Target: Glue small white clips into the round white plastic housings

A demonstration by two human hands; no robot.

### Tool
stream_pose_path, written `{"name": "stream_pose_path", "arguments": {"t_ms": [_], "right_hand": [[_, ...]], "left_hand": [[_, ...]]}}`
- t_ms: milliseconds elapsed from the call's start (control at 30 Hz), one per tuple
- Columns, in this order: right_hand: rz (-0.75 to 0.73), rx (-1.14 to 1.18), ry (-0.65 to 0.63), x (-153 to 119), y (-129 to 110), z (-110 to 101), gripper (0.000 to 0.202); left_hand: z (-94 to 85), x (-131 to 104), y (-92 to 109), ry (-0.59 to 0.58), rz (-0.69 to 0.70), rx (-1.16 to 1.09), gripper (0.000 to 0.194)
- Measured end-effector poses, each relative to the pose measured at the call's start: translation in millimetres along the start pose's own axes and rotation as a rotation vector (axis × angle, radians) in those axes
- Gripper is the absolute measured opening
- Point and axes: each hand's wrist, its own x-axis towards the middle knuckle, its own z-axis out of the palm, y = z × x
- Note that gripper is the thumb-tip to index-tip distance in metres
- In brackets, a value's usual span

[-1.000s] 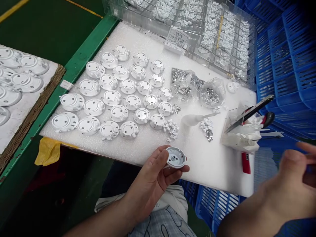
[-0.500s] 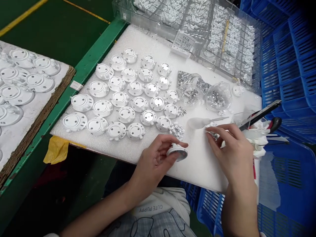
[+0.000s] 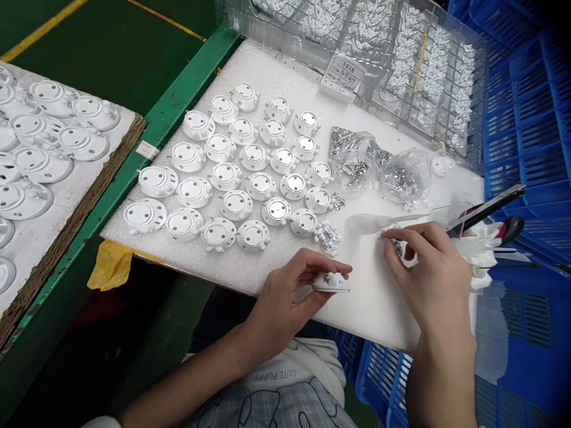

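Note:
My left hand grips a small round white part by its edge, the disc tilted nearly edge-on above the front of the white foam board. To the right, my right hand hovers with thumb and forefinger pinched close together; whatever lies between the tips is too small to name. A white squeeze bottle with a thin nozzle lies just beyond that hand. Near my left hand is a heap of small white pieces. Several round white parts stand in rows on the board's left side.
Bags of small metal pieces lie mid-board. Behind are clear trays of white pieces and a handwritten label. A cutter and blue crates stand right. Another board with white parts is left.
My left hand has turned the round part so that it shows more edge-on, with its small raised shapes facing up. My right thumb and forefinger remain close together. The whole view has shifted slightly.

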Motion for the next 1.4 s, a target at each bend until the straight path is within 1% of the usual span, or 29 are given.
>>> {"name": "stream_pose_path", "arguments": {"t_ms": [100,200,367,433,533,667,800,867,1000,1100,1200,1333,1400], "right_hand": [[0.004,0.053,0.032,-4,-2,-6,0.011],[0.003,0.062,0.045,-7,-1,-9,0.011],[-0.012,0.002,-0.066,-6,3,-4,0.016],[0.0,-0.016,-0.082,-5,4,-3,0.016],[-0.006,0.0,-0.065,-2,2,-3,0.015],[-0.022,0.063,0.014,5,-2,0,0.015],[-0.026,0.034,-0.009,11,-3,11,0.016],[-0.014,0.035,-0.004,11,-2,12,0.015],[0.02,0.094,0.05,6,-1,0,0.013],[0.025,0.08,0.062,0,-2,-10,0.01],[0.005,0.048,0.043,-4,-1,-13,0.008],[-0.021,0.021,-0.039,-6,2,-7,0.012],[-0.029,-0.005,-0.06,-5,3,-4,0.014]], "left_hand": [[0.3,0,0,0.019,-0.005,0.025,0.007],[-0.9,0,-1,0.01,0.018,0.049,0.007],[-2.6,1,-3,0.002,0.024,0.055,0.008],[-2.6,2,-3,-0.001,0.025,0.062,0.008],[-2.7,3,-2,-0.006,0.029,0.081,0.009],[-3.3,3,-1,-0.011,0.032,0.083,0.01],[-4.3,2,-1,-0.013,0.025,0.087,0.007],[-4.7,2,-2,-0.018,0.031,0.086,0.006],[-5.0,2,-3,-0.019,0.044,0.091,0.005],[-4.7,3,-2,-0.013,0.038,0.087,0.004],[-4.3,3,-1,-0.011,0.032,0.082,0.005],[-3.4,3,-1,0.0,0.035,0.076,0.005],[-2.8,3,0,0.0,0.03,0.072,0.006]]}}
